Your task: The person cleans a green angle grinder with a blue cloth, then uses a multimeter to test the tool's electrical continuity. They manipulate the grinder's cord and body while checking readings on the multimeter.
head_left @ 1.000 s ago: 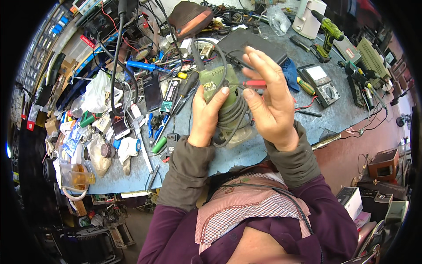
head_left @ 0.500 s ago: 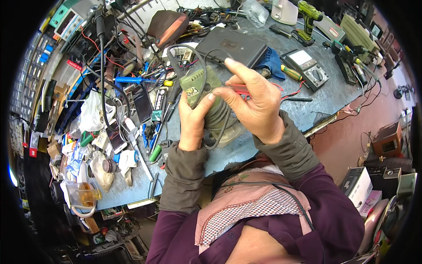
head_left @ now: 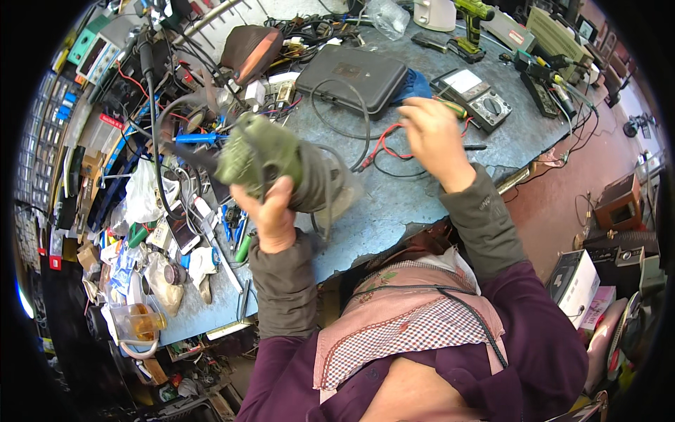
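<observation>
A: Left hand [head_left: 271, 214] wrapped in a full grip round the green power tool [head_left: 271, 158], held up off the tabletop [head_left: 415, 200], nose tilted toward ten o'clock. Black cord [head_left: 158, 133] looping away from the tool toward eleven o'clock, over the clutter.

B: And the right hand [head_left: 432, 137]?

A: Raised at about one o'clock from the tool, well apart from it. Fingers curled loosely downward; cannot tell whether anything small sits inside that grip. Red and black leads [head_left: 383, 151] lying just below and left of it on the bare surface.

B: Room to move?

A: Mostly in the middle: a bare grey patch of tabletop between the two hands and down to the near edge, chipped and ragged around five o'clock. Crowded elsewhere. Black case [head_left: 351, 74] at twelve o'clock, with a thin cable lying across it. Multimeter [head_left: 478, 98] just right of the right hand, near the tabletop's far right side. Cordless drill [head_left: 471, 21] standing farther back at one o'clock.

B: Left side?

A: Packed tight. White plastic bag [head_left: 144, 193], screwdrivers and pens, a phone [head_left: 181, 232] beside the left wrist at nine o'clock, a clear jug [head_left: 137, 323] near the corner at seven o'clock. Brown dome-shaped cover [head_left: 249, 49] at eleven o'clock.
</observation>
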Demonstrator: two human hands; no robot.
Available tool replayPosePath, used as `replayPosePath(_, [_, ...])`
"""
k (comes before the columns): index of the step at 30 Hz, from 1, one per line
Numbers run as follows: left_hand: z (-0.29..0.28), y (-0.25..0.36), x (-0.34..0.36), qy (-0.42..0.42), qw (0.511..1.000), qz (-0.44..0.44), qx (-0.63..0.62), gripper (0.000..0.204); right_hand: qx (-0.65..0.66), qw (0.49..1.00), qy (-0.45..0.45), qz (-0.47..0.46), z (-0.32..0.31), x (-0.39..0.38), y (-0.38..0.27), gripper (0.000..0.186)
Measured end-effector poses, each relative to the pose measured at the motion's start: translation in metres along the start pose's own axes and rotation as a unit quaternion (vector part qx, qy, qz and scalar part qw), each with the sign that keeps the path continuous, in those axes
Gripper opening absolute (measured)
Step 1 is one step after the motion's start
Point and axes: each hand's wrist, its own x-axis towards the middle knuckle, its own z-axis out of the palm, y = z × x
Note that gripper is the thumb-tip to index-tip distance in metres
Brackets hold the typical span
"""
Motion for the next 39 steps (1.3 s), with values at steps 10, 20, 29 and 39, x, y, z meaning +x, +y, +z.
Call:
replayPosePath(10, [-0.025,0.005,0.019,-0.016,0.996,0.053,0.074,0.070,-0.006,0.904,-0.428,0.014,0.076,0.041,-0.047,0.025])
replayPosePath(20, [-0.047,0.001,0.039,0.146,0.963,-0.107,-0.202,0.065,0.338,0.867,-0.308,0.197,0.091,0.125,-0.056,0.062])
replayPosePath(29, [-0.052,-0.002,0.040,0.140,0.942,-0.152,-0.265,0.055,0.537,0.660,-0.524,0.052,0.036,0.131,-0.053,0.071])
replayPosePath(39, [-0.051,0.000,0.033,0.063,0.923,-0.228,-0.304,0.069,0.492,0.677,-0.481,0.263,0.043,0.076,-0.096,0.050])
